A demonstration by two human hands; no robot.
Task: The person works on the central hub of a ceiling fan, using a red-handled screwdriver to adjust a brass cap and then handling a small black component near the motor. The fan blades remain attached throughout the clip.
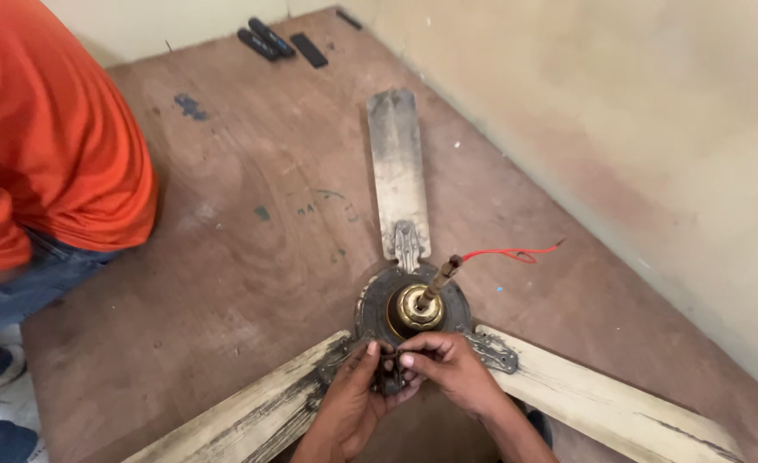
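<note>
While the ceiling fan lies flat on the brown wooden floor, both hands work at the near edge of its motor.

Fan: the ceiling fan [413, 300] rests on the wooden floor [225, 257], near the middle of the scene and close to the wall on the right.
Motor: the dark round motor housing [459, 297] has a brass-coloured hub [419, 309] in its middle, and a short rusty rod [443, 274] stands up from it, tilted to the far right.
Wire: a thin red wire [516, 254] goes from the top of the rod toward the right, above the floor.
Blades: three dirty cream blades; the far blade [396, 163] points away, the near-left blade [250, 411] and the near-right blade [602, 403] go toward the near corners.
Left hand: the left hand [353, 403] is closed narrowly, its fingers pinching a small dark part [388, 375] at the near rim of the motor.
Right hand: the right hand [452, 364] is also closed narrowly, fingertips on the same small part, touching the left hand.
Other person: a person in an orange shirt [45, 129] and blue jeans bends at the far left, well apart from the fan.
Far corner: three small black objects [276, 41] lie on the floor near the far wall; what they are I cannot tell.
</note>
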